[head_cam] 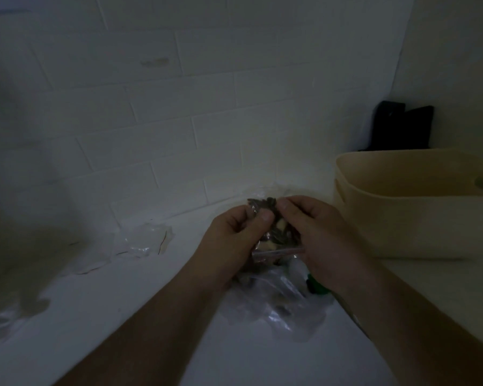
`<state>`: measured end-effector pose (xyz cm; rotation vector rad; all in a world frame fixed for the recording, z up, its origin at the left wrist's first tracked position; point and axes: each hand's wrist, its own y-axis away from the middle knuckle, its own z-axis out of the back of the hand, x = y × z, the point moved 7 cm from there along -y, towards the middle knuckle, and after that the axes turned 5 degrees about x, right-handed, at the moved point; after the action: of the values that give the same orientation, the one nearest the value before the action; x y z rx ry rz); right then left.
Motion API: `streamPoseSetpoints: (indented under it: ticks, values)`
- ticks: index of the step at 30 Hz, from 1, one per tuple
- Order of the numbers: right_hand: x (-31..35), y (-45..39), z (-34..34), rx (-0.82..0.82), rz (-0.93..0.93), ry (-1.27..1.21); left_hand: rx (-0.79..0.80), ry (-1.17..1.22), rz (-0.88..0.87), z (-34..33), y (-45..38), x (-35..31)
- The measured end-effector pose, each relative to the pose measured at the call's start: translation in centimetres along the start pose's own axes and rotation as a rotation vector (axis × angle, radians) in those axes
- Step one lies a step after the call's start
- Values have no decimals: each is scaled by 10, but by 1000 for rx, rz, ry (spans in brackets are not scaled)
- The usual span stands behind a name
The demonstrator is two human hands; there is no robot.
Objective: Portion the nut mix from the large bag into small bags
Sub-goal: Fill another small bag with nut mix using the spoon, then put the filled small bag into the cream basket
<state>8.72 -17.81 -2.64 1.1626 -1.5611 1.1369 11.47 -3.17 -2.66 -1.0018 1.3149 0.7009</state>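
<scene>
Both hands, left hand point(234, 232) and right hand point(315, 229), pinch a small clear plastic bag of dark nut mix point(276, 232) just left of the beige plastic bin point(402, 213); a slack pinch could spill nuts.

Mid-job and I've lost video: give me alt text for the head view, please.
Both hands, left hand and right hand, pinch a small clear plastic bag of dark and pale nut mix above a white counter in dim light. A larger crumpled clear plastic bag lies beneath them; a beige plastic tub stands to the right, by a white tiled wall.
</scene>
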Motion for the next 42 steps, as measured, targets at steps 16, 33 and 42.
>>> streamPoseSetpoints:
  ticks: [16,33,42]
  values:
    - [-4,5,-9,78,27,82,-69,-1,-7,1,-5,-5]
    - [62,20,11,-114,190,124,-106,-539,-241,-39,-15,-87]
    - [192,11,133,-270,378,607,83,-730,194,-109,-108,-67]
